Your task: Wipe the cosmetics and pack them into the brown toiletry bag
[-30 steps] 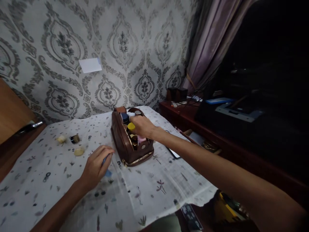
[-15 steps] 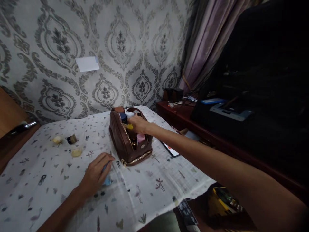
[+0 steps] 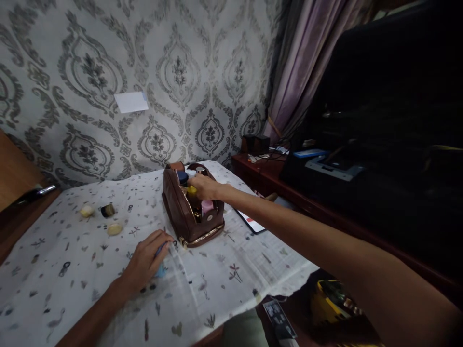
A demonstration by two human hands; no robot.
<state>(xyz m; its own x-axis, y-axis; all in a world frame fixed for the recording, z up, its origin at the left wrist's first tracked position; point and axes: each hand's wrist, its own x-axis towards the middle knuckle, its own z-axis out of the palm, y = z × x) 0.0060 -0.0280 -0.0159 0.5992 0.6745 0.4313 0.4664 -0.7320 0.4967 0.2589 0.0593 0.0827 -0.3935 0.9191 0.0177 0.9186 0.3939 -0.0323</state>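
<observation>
On the left of the surface (image 3: 195, 308), a pale lump (image 3: 87, 211), a dark jar (image 3: 107, 210) and a yellowish disc (image 3: 115, 229) lie near one another, well apart from both hands. The left hand (image 3: 147, 258) rests near and left of the bag (image 3: 175, 200), its fingers curled around a blue thing (image 3: 161, 271). The bag stands open, its long axis running near to far, the far end leaning left. The right hand (image 3: 205, 187) reaches over its right side into the mouth, so it is the nearer to the contents. A yellow thing (image 3: 191, 191) lies just left of and below its bent fingers; whether they pinch it, I cannot tell. Nearer is a pink cap (image 3: 207, 207).
</observation>
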